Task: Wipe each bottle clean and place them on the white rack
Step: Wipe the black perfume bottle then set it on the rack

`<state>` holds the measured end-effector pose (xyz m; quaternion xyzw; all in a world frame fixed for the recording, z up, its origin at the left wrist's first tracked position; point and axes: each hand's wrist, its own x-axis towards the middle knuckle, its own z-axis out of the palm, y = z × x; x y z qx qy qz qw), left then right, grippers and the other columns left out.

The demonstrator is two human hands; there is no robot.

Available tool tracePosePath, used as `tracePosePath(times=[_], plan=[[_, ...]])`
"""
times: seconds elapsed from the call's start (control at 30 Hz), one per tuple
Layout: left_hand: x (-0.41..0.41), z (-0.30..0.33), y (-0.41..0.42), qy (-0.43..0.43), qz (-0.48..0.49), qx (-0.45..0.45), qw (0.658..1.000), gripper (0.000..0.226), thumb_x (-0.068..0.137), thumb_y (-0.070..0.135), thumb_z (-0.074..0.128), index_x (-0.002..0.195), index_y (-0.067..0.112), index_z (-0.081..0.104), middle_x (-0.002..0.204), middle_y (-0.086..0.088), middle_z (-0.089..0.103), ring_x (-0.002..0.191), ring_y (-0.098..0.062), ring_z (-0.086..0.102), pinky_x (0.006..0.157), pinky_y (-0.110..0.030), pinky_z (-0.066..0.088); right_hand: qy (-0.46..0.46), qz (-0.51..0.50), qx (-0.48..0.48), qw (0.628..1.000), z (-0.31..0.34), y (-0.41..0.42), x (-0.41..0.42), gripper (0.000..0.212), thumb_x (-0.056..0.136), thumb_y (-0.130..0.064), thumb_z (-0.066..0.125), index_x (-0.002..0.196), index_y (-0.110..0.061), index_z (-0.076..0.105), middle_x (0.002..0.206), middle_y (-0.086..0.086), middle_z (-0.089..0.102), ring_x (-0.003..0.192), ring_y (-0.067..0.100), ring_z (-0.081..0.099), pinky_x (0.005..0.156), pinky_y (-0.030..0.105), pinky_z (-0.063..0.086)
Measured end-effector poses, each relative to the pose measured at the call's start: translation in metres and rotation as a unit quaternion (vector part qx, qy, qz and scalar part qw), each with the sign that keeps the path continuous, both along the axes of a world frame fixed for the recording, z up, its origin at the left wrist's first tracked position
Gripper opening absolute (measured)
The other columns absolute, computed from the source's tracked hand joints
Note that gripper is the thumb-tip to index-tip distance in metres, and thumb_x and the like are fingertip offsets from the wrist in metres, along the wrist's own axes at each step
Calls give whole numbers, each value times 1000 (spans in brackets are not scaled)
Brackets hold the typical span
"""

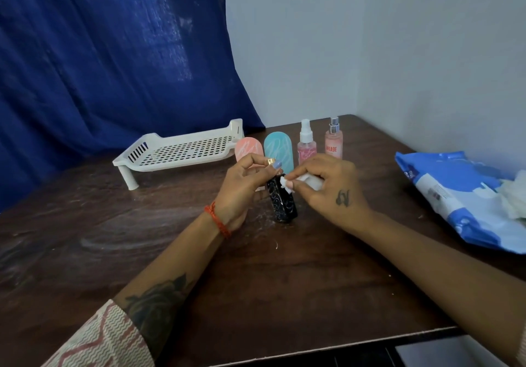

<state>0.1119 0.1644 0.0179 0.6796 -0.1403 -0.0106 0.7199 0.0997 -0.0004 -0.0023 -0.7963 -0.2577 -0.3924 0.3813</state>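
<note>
The left hand (pixel 242 190) is gripping the top of the black bottle (pixel 282 200), fingers curled round its gold cap, while the bottle is standing upright on the dark wooden table (pixel 142 224). The right hand (pixel 327 187) is pinching a folded white wipe (pixel 308 181) between thumb and fingertips and pressing it against the bottle's upper side. Behind them a peach bottle (pixel 248 147), a teal bottle (pixel 277 150) and two pink spray bottles (pixel 306 143) (pixel 334 140) are standing in a row beside the white rack (pixel 182 150), which is holding nothing; a blue wipes pack (pixel 455 193) is lying at the right.
</note>
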Motion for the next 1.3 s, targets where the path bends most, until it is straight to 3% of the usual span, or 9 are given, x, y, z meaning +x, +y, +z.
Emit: tracePosePath(times=[0.17,0.37,0.57,0.8,1.0,1.13,1.3], plan=[[0,0,-1,1,-4,-6,1000,7,85,15,64,84,15,57,89,-9,67,78,-15,65,66,-25,54,-18,5,-3,1000,0,2,-1,10,73,-13,76,83,-12,74,82,-1,71,76,3,59,72,14,47],[-1,0,-2,-1,-3,0,1000,7,85,16,64,85,13,57,89,-8,68,80,-17,65,71,-31,55,10,38,-21,999,1,-2,-4,7,70,-11,78,76,-10,75,76,0,70,69,7,62,65,24,51],[0,1,-1,8,-4,-6,1000,6,86,16,63,84,15,57,89,-7,69,76,-12,67,64,-25,56,-1,1,-11,1000,1,-2,-3,9,72,-12,75,80,-8,74,77,1,70,73,3,57,69,7,42],[0,3,-1,7,0,2,1000,6,86,16,63,85,16,58,91,-6,69,79,-12,68,65,-26,55,19,43,-36,998,3,-3,-5,6,69,-9,77,74,-6,74,74,3,70,67,10,62,63,25,52],[1,3,-2,13,5,-3,1000,7,83,17,64,86,15,58,89,-5,69,78,-13,67,69,-28,56,-5,10,-16,1000,3,-2,-2,7,70,-8,77,76,-8,75,76,1,70,71,5,60,67,20,49],[1,3,-1,16,0,-10,1000,17,75,22,68,87,14,58,85,-4,69,81,-15,66,77,-35,54,-5,62,-21,998,1,2,-4,10,69,-2,78,77,-8,74,77,4,69,71,9,62,66,24,52],[1,2,-2,14,12,-10,1000,10,82,16,66,87,12,59,81,-1,70,75,-9,68,68,-26,56,12,68,-24,997,-1,-1,-3,10,65,0,77,71,-7,74,73,3,69,66,11,62,61,31,53]])
